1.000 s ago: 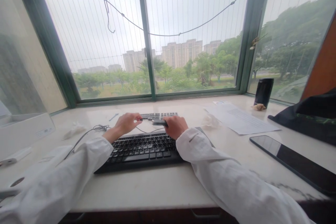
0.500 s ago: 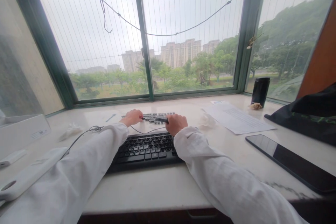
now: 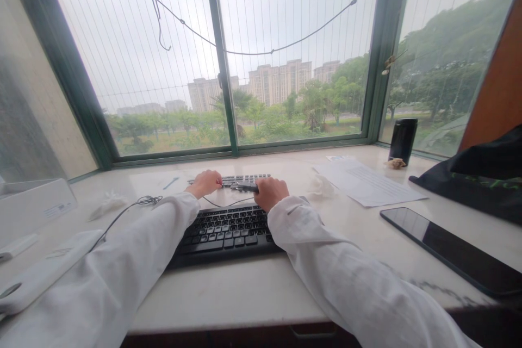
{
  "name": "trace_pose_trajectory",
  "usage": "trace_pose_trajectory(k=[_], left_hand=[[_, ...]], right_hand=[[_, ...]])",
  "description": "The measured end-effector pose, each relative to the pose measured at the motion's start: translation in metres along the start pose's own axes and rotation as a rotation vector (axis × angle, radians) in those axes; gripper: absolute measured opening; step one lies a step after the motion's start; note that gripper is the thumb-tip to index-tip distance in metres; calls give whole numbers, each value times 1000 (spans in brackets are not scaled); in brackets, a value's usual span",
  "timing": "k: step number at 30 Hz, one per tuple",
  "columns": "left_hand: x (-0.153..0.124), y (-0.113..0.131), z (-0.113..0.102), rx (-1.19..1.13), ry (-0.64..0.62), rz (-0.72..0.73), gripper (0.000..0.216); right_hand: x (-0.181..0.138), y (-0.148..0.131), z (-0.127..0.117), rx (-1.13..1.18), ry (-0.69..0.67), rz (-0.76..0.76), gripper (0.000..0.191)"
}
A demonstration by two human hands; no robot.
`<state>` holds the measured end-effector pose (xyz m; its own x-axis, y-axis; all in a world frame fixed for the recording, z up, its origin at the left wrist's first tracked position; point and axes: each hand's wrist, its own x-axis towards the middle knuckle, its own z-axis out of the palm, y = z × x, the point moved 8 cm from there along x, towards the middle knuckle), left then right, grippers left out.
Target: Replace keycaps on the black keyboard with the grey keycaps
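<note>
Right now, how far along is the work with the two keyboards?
Done: the near keyboard lies flat at the desk edge. In hand: the left hand rests on the far keyboard at its left end; the right hand holds a small dark object against it. Left: the far keyboard sits on the desk, apparently not lifted.

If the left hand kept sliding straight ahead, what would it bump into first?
Probably the window sill. The left hand points forward over the far keyboard's left end, with only bare desk beyond it, though depth is hard to judge.
</note>
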<state>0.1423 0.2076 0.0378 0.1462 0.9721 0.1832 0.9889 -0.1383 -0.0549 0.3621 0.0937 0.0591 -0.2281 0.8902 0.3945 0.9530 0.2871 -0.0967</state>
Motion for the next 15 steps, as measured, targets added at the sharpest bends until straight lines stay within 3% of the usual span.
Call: trace_pose_trajectory(k=[15], left_hand=[[-2, 4, -2, 15, 37, 7, 22]], right_hand=[[-3, -4, -2, -1, -25, -16, 23]])
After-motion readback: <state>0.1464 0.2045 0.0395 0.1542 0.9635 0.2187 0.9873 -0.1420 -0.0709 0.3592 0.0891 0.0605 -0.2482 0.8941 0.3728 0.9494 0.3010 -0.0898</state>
